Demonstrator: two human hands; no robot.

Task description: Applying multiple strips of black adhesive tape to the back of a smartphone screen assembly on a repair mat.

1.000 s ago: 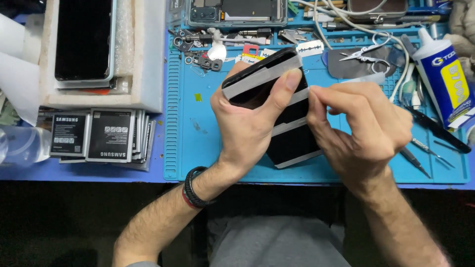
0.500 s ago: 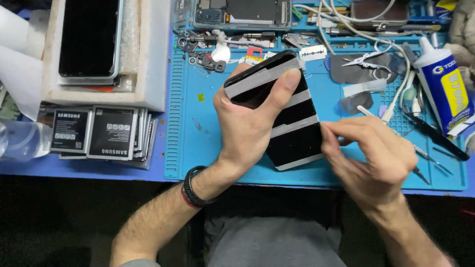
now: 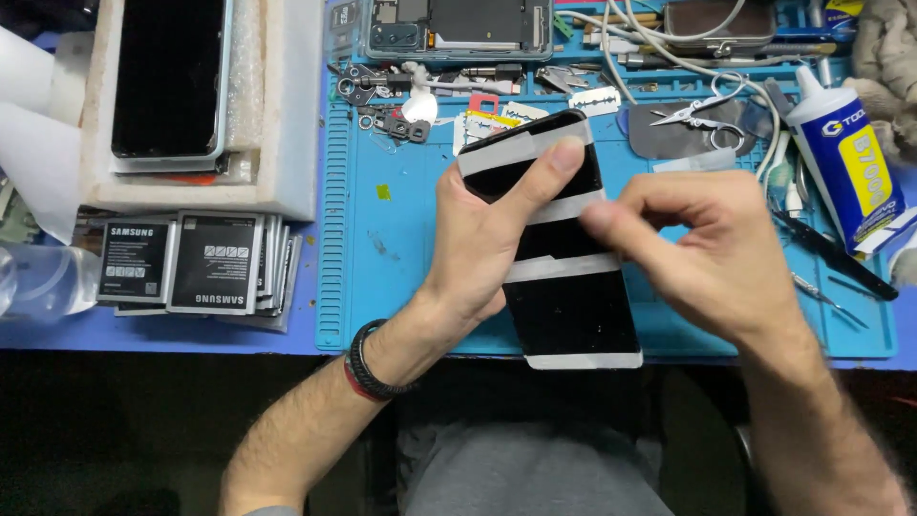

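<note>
Head view has my left hand (image 3: 478, 244) gripping the taped black phone (image 3: 564, 268) by its left edge above the blue mat (image 3: 382, 277), index finger laid over the top strip; my right hand (image 3: 712, 248) pinches closed at the phone's right edge, on the tape I think. I judge the glass stiff, slick, fragile, so I'd hold the edges, not the face

A black taped phone screen (image 3: 564, 277) at centre; yellow-labelled white glue bottle (image 3: 845, 162) at right.
</note>
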